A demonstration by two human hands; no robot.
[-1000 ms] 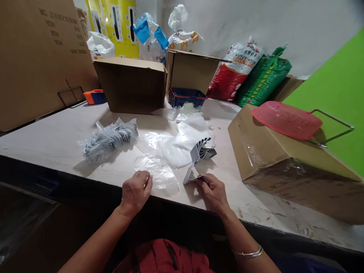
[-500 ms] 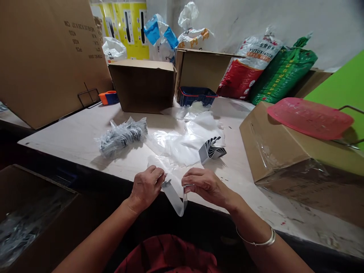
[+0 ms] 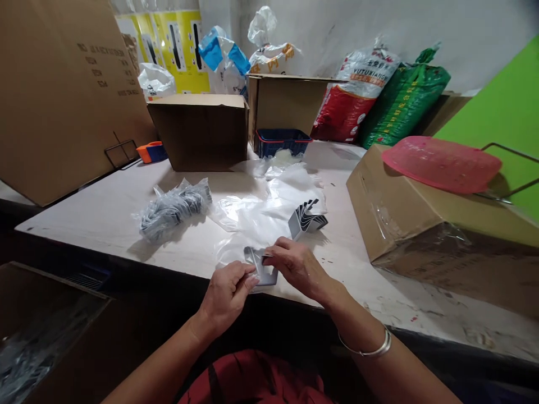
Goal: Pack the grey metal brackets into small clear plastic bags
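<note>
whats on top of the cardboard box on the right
A pink plastic lid lies on the cardboard box. The box top beneath it is covered; the box's inside cannot be seen.

Grey strip (image 3: 261, 268), pink lid (image 3: 442, 164), blue basket (image 3: 281, 141).

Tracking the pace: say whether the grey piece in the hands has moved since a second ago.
Yes. The grey piece went left, away from the grey stack, toward the table edge, between left hand and right hand.
</note>
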